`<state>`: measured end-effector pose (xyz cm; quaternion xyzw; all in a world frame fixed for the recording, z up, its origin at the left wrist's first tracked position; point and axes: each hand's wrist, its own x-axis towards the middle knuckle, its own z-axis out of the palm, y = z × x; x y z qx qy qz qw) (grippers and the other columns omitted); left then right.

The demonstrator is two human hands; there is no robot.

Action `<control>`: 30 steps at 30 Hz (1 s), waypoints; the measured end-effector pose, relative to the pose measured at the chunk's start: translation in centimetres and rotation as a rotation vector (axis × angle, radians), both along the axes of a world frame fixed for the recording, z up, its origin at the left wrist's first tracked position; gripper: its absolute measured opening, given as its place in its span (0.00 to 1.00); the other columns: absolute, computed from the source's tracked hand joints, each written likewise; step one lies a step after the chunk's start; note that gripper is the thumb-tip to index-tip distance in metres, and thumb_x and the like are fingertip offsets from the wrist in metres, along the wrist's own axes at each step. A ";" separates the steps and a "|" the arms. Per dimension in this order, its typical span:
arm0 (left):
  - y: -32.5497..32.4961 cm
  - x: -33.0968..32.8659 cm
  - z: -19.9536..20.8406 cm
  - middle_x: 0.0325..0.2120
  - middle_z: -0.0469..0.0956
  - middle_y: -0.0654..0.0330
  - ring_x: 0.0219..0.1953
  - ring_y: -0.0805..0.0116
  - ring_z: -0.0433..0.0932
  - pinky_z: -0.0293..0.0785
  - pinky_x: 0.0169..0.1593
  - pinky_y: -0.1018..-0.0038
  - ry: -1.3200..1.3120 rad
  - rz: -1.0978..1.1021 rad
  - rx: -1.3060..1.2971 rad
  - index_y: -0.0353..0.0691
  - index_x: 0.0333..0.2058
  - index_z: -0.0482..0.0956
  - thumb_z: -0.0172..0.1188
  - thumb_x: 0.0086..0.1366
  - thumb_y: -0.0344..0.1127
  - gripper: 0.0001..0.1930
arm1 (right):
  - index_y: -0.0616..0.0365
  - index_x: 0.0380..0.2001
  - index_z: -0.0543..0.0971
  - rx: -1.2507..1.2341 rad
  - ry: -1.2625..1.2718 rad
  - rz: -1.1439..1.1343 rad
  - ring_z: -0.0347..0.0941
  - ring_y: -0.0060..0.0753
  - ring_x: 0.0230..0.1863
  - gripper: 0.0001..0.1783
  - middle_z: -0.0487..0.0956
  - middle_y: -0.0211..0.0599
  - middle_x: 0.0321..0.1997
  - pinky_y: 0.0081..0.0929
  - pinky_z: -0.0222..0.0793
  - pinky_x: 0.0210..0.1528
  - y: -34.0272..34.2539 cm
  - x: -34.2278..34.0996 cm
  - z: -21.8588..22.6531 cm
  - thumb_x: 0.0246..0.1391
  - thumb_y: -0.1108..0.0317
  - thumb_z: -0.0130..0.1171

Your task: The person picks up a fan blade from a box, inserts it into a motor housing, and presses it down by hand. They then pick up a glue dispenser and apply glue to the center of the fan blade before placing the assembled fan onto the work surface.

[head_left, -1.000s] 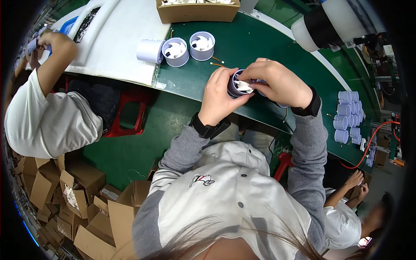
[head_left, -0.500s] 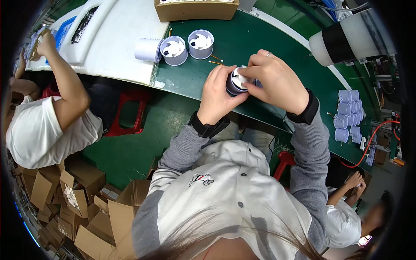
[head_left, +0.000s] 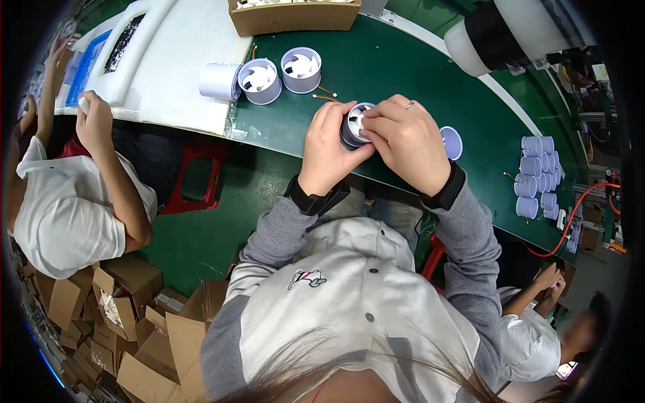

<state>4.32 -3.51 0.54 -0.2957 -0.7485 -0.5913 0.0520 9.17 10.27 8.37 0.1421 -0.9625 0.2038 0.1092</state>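
Near the table's front edge, my left hand (head_left: 329,144) is wrapped around the side of a small round fan housing (head_left: 351,136), lavender with a dark lower part. Set in the housing's opening is a white fan impeller (head_left: 356,118). Closed in a pinch, my right hand (head_left: 411,140) has its fingertips on the impeller; they cover part of it. Just right of that hand a lavender round part (head_left: 451,143) rests on the table. Beyond my left hand are two fans with white blades, one (head_left: 260,82) beside the other (head_left: 302,71), and a lavender cylinder (head_left: 219,82) on its side.
A cardboard box (head_left: 295,20) of white parts stands at the back. Several lavender housings (head_left: 527,185) are grouped at the right. A large white-and-black cylinder (head_left: 494,37) juts in at upper right. Co-workers sit left (head_left: 74,208) and right (head_left: 531,346); open cartons (head_left: 151,356) fill the lower left.
My right hand has drawn in over the housing, its fingers now closer together on the impeller. The lavender part to its right has come into fuller view. The left co-worker's arm has lowered.
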 end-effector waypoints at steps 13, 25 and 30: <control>0.2 0.1 -0.4 0.35 0.73 0.50 0.40 0.50 0.74 0.72 0.43 0.63 0.022 0.033 -0.019 0.33 0.42 0.73 0.65 0.42 0.28 0.24 | 0.55 0.37 0.80 0.185 0.185 -0.236 0.68 0.40 0.55 0.13 0.76 0.30 0.44 0.58 0.50 0.61 -2.5 2.3 -2.2 0.45 0.65 0.63; -1.2 -0.4 1.9 0.41 0.67 0.50 0.41 0.53 0.66 0.65 0.46 0.61 0.337 0.492 -0.272 0.34 0.54 0.69 0.73 0.42 0.35 0.38 | 0.59 0.41 0.79 -0.180 0.166 -0.045 0.69 0.45 0.51 0.19 0.76 0.37 0.49 0.45 0.61 0.54 -4.3 7.8 0.1 0.40 0.72 0.64; 1.5 1.8 3.1 0.48 0.65 0.46 0.48 0.50 0.66 0.65 0.50 0.62 0.255 0.029 -0.074 0.33 0.57 0.65 0.75 0.40 0.38 0.44 | 0.59 0.41 0.79 -0.299 0.260 -0.052 0.71 0.44 0.45 0.21 0.76 0.42 0.46 0.37 0.66 0.46 -2.9 10.2 -0.4 0.37 0.78 0.63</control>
